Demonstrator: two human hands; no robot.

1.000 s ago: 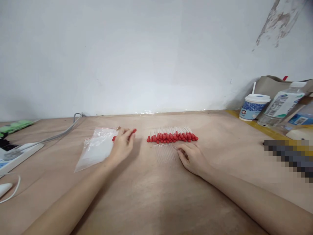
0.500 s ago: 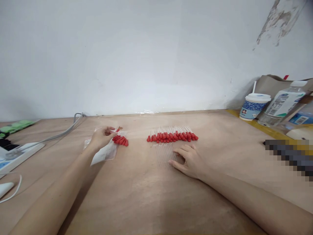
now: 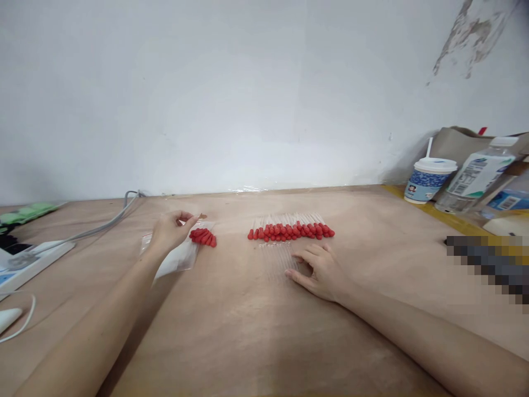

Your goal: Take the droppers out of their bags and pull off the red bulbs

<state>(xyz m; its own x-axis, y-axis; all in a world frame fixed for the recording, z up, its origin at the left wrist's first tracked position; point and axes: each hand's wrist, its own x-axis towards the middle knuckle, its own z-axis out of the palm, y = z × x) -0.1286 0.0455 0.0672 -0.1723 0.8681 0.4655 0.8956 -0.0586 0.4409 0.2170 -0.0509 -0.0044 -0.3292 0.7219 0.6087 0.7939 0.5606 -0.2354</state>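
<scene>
At the left my left hand [image 3: 172,227] is closed in a pinch, its fingertips by a small brownish piece [image 3: 202,216]; what they hold, if anything, is too small to name. Beneath that hand lies a clear plastic bag [image 3: 182,262] with a white part, and a small pile of red, rounded, elongated pieces [image 3: 203,237] sits on its right edge. My right hand [image 3: 318,271] rests on the table with thumb and fingers apart, touching the right side of a row of thin clear sticks [image 3: 275,263]. Behind it is a row of red-tipped pale sticks [image 3: 285,231].
A lidded paper cup [image 3: 427,179] with a straw and a plastic bottle [image 3: 479,173] stand at the right back. On the left are a white power strip [image 3: 49,259], a grey cable [image 3: 107,225] and green packets [image 3: 31,214]. A wall [image 3: 248,110] closes off the back.
A red piece seen at my left fingertips before no longer shows there. The left thumb and fingers have shifted slightly toward the brownish piece. My right hand has stayed put.
</scene>
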